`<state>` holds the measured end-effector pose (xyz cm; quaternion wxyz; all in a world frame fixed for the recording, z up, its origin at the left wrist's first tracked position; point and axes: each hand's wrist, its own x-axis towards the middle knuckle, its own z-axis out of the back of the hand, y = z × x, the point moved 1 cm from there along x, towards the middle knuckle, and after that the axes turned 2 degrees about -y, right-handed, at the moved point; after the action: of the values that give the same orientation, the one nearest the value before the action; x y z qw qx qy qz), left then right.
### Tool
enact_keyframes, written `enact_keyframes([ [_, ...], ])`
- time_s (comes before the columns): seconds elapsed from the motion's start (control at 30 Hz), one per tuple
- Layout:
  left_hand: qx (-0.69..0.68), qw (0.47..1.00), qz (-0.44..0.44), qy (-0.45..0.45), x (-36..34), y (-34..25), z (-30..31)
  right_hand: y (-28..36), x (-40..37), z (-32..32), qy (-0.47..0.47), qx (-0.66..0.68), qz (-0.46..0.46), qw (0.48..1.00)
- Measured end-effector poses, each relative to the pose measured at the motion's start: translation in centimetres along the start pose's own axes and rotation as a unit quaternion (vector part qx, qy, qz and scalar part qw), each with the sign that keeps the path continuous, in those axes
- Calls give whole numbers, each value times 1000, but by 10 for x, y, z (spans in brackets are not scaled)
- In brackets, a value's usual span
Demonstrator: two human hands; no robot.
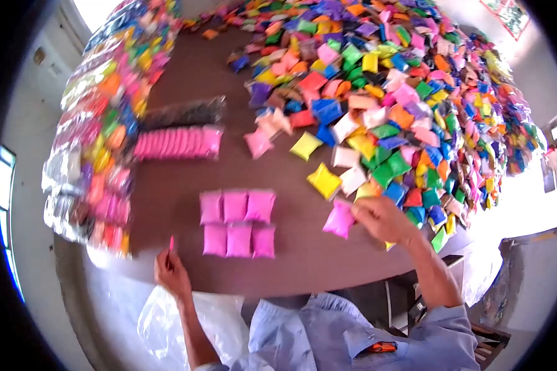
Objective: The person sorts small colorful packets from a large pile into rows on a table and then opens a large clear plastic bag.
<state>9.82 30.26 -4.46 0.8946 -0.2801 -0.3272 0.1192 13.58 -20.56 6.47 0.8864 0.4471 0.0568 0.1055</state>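
Note:
My right hand [385, 220] pinches a pink packet [338, 220] by its right edge, over the table beside the heap. At the table's front left edge, my left hand [172, 274] is closed on a thin pink object [171, 243] that sticks up from the fingers; its kind is not clear, perhaps a packet seen edge-on. Between the hands lie several pink packets [239, 240] set out in two rows, one row above the other. Farther back, a clear bag packed with a row of pink packets [178, 143] lies flat.
A large heap of loose coloured packets [384, 117] covers the right and back of the brown table [291, 272]. Filled clear bags [86, 154] are stacked along the left side. A dark filled bag [185, 113] lies behind the pink one. Clear plastic [185, 321] hangs below the front edge.

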Motion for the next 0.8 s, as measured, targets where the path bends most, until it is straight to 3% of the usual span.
enact_keyframes([
  [0.1, -8, 1000, 9, 2, 1, 2, 2, 13, -36, -54, 61, -60, -20, 996],
  [0.23, -26, 1000, -3, -2, 1, -2, 4, 27, -59, -84, 9, -198, -13, 980],
  [0.3, -38, 999, -10, -5, 0, -4, 5, 36, -63, -83, -111, -300, 3, 948],
  [0.37, -48, 999, -18, -8, 1, -2, 5, 40, -71, -84, -149, -308, 13, 939],
  [0.47, -37, 999, -10, -10, 0, -2, 4, 49, -90, -91, -177, -184, 54, 965],
  [0.57, -50, 998, -20, -17, 0, -2, 4, 67, -98, -112, -171, -207, 120, 956],
  [0.6, -48, 999, -19, -15, 0, -2, 5, 58, -101, -119, -126, -247, 106, 955],
  [0.8, -41, 999, -14, -13, -1, -4, 6, 36, -102, -146, -132, -281, 87, 947],
])
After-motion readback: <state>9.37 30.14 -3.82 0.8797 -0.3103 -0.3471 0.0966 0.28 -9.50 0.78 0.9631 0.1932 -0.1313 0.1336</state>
